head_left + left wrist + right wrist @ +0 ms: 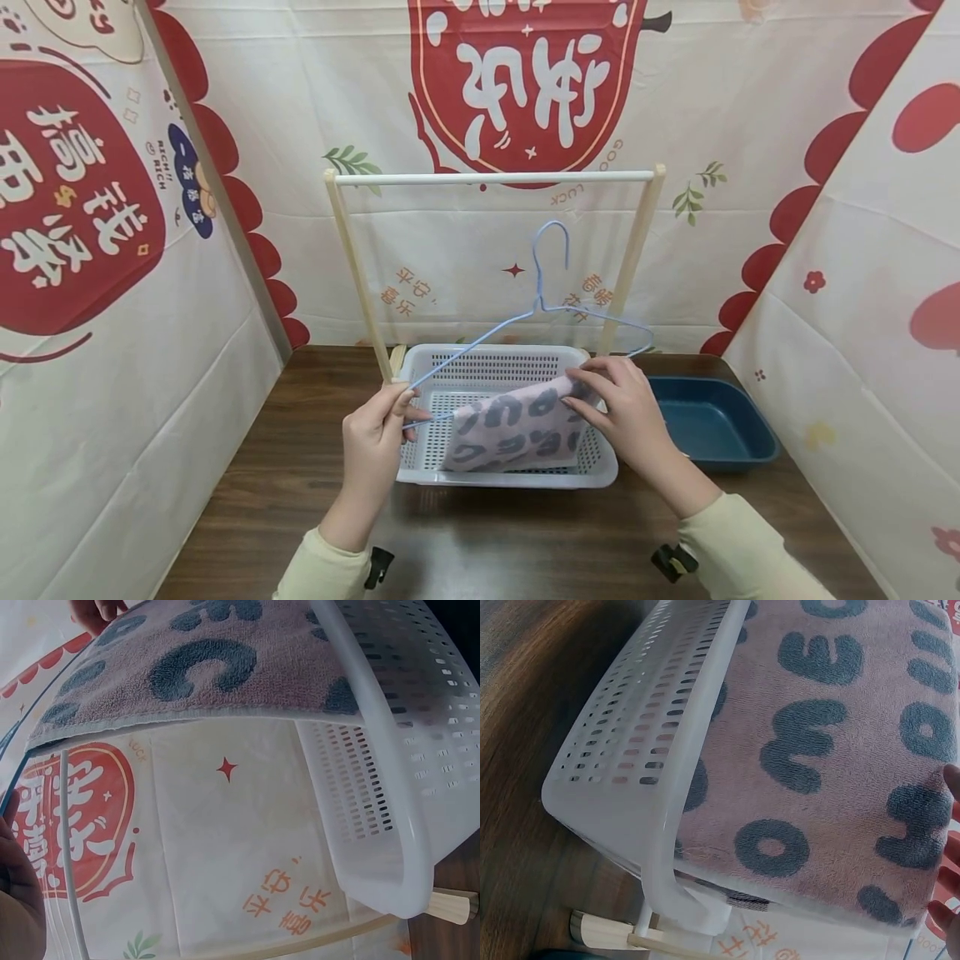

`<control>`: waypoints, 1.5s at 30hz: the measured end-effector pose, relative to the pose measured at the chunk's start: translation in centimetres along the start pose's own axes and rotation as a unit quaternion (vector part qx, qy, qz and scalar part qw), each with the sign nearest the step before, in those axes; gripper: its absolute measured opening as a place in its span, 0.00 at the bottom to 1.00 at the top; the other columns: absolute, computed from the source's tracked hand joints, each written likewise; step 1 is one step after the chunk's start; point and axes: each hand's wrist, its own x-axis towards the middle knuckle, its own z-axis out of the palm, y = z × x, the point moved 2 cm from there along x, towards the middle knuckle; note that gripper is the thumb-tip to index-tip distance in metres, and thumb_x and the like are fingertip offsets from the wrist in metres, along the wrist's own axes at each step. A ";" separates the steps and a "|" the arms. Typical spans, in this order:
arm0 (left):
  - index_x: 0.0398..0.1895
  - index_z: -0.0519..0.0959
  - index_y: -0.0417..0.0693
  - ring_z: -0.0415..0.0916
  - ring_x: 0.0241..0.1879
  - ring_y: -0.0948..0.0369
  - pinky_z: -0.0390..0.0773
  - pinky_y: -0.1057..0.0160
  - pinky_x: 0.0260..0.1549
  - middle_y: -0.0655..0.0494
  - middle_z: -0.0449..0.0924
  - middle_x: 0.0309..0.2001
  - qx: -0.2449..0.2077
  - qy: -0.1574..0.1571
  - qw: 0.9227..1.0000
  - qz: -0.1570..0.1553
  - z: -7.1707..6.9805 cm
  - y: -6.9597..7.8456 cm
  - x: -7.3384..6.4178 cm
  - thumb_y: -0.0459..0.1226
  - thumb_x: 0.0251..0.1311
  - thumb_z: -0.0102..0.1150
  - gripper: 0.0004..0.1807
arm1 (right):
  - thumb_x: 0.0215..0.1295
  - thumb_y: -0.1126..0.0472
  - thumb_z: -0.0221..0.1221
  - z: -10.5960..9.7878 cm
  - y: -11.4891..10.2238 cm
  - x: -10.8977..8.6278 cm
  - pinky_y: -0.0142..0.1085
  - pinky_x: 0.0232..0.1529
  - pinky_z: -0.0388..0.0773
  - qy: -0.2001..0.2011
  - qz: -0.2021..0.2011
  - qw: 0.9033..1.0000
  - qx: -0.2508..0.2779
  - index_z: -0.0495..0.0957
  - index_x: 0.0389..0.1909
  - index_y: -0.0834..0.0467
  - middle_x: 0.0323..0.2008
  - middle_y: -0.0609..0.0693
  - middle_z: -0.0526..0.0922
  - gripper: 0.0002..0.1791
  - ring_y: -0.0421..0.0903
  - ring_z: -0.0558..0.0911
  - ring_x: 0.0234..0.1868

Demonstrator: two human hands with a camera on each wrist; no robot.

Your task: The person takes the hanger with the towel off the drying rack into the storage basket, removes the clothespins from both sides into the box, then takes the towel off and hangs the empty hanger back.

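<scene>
A blue wire hanger is held up over a white basket, its hook pointing upward. With thumb and fingers, my left hand pinches the hanger's left corner. A pink towel with blue-grey letter-like marks hangs folded over the hanger's lower bar and reaches down into the basket. My right hand pinches the towel's upper right edge at the bar. Seen from the left wrist, the towel spreads above the basket rim. The right wrist view has my fingertips at the towel's edge.
Behind the basket stands a wooden rack with a white crossbar. A dark blue basin sits on the brown table to the right. Printed cloth walls close in the back and both sides.
</scene>
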 end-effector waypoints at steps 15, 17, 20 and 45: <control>0.37 0.81 0.39 0.75 0.15 0.66 0.73 0.72 0.12 0.50 0.84 0.26 0.001 -0.011 1.000 -0.017 0.0 -0.1 -0.4 0.19 0.60 0.56 0.10 | 0.46 0.72 0.73 -0.2 0.4 0.3 0.46 0.50 0.67 -0.019 0.009 0.998 0.058 0.86 0.33 0.57 0.38 0.47 0.81 0.13 0.49 0.75 0.46; 0.37 0.82 0.39 0.74 0.13 0.65 0.71 0.72 0.11 0.50 0.84 0.24 0.000 -0.011 1.000 -0.026 0.0 -0.2 -0.5 0.19 0.60 0.56 0.10 | 0.47 0.72 0.73 -0.3 0.4 0.3 0.44 0.51 0.67 -0.025 0.021 0.997 0.071 0.85 0.33 0.56 0.39 0.47 0.82 0.12 0.48 0.74 0.47; 0.37 0.82 0.39 0.73 0.12 0.64 0.70 0.72 0.10 0.51 0.83 0.21 -0.002 -0.013 0.999 -0.034 0.0 -0.5 -0.6 0.19 0.61 0.55 0.10 | 0.48 0.73 0.72 -0.3 0.4 0.3 0.39 0.50 0.68 -0.028 0.038 0.995 0.092 0.85 0.32 0.55 0.39 0.46 0.82 0.12 0.47 0.74 0.47; 0.36 0.82 0.42 0.71 0.10 0.65 0.70 0.71 0.09 0.56 0.83 0.19 0.016 -0.013 0.997 -0.073 0.2 -1.7 -1.3 0.23 0.64 0.56 0.08 | 0.75 0.65 0.50 0.2 -0.6 1.3 0.22 0.49 0.68 -0.079 0.187 0.949 0.243 0.70 0.42 0.59 0.56 0.53 0.79 0.02 0.46 0.73 0.59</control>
